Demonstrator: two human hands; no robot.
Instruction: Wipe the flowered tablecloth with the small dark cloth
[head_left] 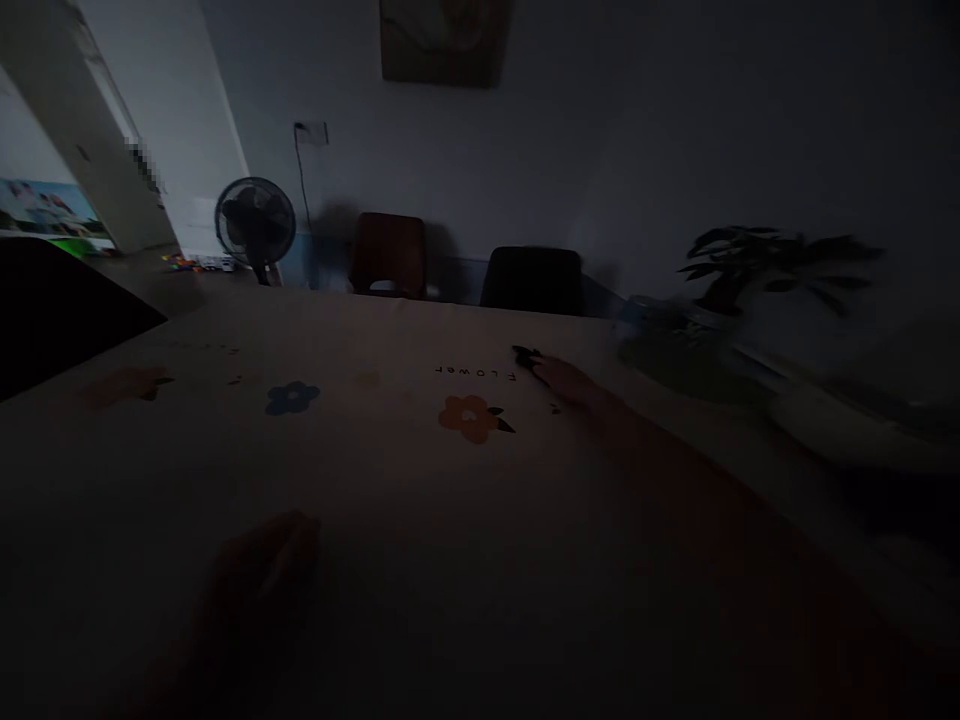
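The room is dim, and a pale tablecloth [390, 480] printed with flowers and lettering covers the table in front of me. My right hand [566, 380] reaches far across it, fingers closed on a small black object [527, 356] whose kind the gloom hides. That object is at the cloth, beside the printed word "Flower" and beyond an orange printed flower [469, 418]. Nearer to me, at the lower left, my left hand [274, 555] rests low over the cloth with its fingers curled. A pale streak shows along it; I cannot make out whether it holds anything.
Along the far side stand a brown chair [388, 250] and a dark chair [532, 280]. A fan [255, 222] is at the back left. On the right are a potted plant [724, 290], a green mat [690, 368] and a blurred pale container [847, 420].
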